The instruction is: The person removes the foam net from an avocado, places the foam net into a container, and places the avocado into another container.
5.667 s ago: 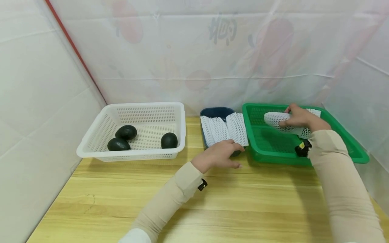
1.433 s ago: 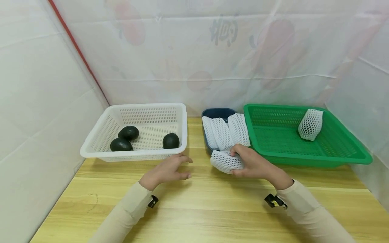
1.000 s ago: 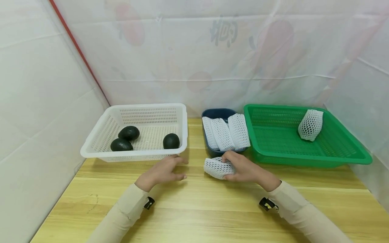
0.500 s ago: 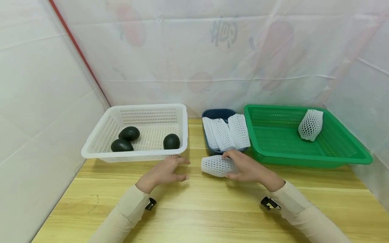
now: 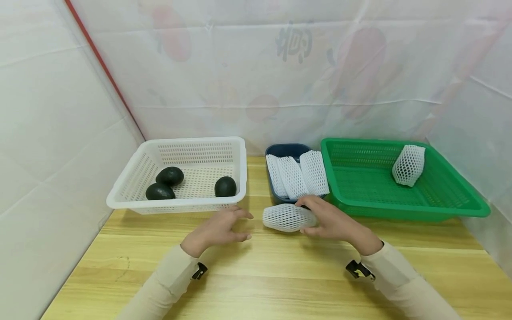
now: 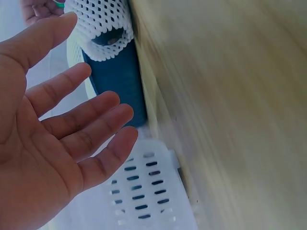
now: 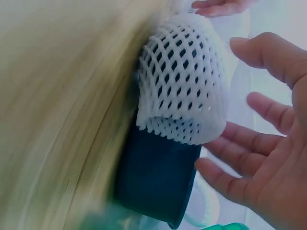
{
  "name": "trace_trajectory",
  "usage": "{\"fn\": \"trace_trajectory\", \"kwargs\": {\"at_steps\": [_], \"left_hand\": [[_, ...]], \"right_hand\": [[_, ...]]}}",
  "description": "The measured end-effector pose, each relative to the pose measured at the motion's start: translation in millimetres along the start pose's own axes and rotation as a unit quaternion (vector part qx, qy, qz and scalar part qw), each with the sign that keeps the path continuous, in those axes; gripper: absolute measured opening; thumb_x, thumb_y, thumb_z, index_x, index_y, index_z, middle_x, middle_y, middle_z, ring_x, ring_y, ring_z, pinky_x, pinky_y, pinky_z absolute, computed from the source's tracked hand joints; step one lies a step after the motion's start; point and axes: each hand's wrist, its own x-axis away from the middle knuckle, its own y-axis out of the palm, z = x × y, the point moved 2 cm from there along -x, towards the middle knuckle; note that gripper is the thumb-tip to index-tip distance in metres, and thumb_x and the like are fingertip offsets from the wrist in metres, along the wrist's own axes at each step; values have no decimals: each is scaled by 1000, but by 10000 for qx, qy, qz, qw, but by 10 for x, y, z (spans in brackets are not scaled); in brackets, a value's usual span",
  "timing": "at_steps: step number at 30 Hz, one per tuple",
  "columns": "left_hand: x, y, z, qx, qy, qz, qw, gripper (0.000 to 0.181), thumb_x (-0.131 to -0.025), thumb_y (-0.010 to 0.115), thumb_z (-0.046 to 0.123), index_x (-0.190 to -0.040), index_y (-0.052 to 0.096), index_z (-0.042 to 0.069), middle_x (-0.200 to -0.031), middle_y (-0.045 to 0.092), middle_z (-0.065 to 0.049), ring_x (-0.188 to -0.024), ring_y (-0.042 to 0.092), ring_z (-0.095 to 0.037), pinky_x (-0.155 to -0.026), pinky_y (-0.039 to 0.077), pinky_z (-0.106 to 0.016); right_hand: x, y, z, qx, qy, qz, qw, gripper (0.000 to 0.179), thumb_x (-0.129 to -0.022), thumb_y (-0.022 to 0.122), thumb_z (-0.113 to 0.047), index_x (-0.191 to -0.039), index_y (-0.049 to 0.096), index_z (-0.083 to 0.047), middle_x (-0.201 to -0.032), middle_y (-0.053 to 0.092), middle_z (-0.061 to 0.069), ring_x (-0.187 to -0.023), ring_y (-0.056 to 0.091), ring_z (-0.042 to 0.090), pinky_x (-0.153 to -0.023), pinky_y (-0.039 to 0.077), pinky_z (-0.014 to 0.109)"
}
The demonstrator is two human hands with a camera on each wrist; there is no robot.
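Observation:
An avocado in a white foam net sleeve [image 5: 285, 218] lies on the table in front of the dark blue bin; dark fruit shows inside the sleeve's open end [image 6: 115, 37] in the left wrist view. At the sleeve's right end is my right hand [image 5: 334, 223], its thumb and fingers spread apart in the right wrist view, with the fingertips [image 7: 213, 143] right at the net. My left hand [image 5: 216, 229] hovers in front of the white basket, fingers loosely extended and holding nothing, a short way left of the sleeve.
Three avocados [image 5: 160, 191] sit in the white basket [image 5: 176, 203] at the left. Several flat foam net sleeves [image 5: 294, 178] lie in the dark blue bin [image 5: 288, 146]. The green basket [image 5: 384, 210] at the right has another net sleeve [image 5: 409, 165] in it.
My right hand brought the netted avocado out of the green basket to the table before the blue bin, then loosened its grip. My left hand shifted left, away from the bin.

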Motion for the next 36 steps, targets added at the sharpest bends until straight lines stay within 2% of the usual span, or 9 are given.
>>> {"fn": "trace_trajectory", "kwargs": {"at_steps": [4,9,13,20,24,29,33,36], "left_hand": [[-64,34,6,66,89,34,9999,40,-84,70,24,-116,61,2,-114,61,-5,-106,53,-22,-91,41,-38],[-175,78,-5,223,173,30,9996,32,-85,67,13,-113,62,-1,-111,63,-10,-99,58,-26,-86,45,-37],[-275,97,3,403,153,-36,9991,29,-87,64,8,-114,61,-3,-111,63,-12,-94,62,-26,-82,48,-34],[-429,138,11,144,40,-91,9998,26,-87,61,4,-113,63,-2,-108,64,-12,-89,63,-21,-78,49,-30],[-489,150,28,133,-97,-138,9998,27,-88,63,7,-114,63,0,-108,65,-11,-91,62,-20,-79,49,-30],[-544,173,62,234,34,94,9997,23,-86,64,5,-109,65,0,-100,67,-11,-86,64,-20,-75,50,-27],[-582,192,95,341,214,343,9986,21,-85,64,2,-106,66,2,-94,67,-8,-82,64,-17,-71,49,-22],[-612,201,118,357,292,418,9981,20,-84,65,1,-104,66,2,-93,67,-6,-81,64,-16,-70,48,-20]], "right_hand": [[50,0,-15,175,108,-126,9997,57,-75,78,-16,-122,50,-2,-118,53,10,-109,49,26,-88,42,45],[89,-24,-12,514,206,-16,9985,56,-75,77,-15,-122,52,0,-118,54,13,-109,50,29,-87,43,46],[111,-35,12,589,309,4,9978,54,-75,77,-14,-121,53,3,-117,55,16,-109,51,30,-87,44,46],[126,-16,64,590,388,-89,9975,54,-77,75,-13,-122,53,5,-117,56,18,-106,54,30,-84,46,44],[133,-6,96,463,430,-126,9979,51,-76,74,-8,-120,53,7,-109,60,17,-96,59,27,-78,49,42],[126,25,133,296,355,-69,9989,42,-76,71,2,-115,55,5,-95,64,9,-81,60,18,-69,50,35],[108,56,161,191,286,36,9994,36,-76,67,6,-110,58,2,-92,64,6,-76,59,15,-64,49,31],[95,74,181,165,324,89,9993,33,-76,66,8,-107,59,-1,-89,64,4,-71,58,12,-61,48,29]]}}
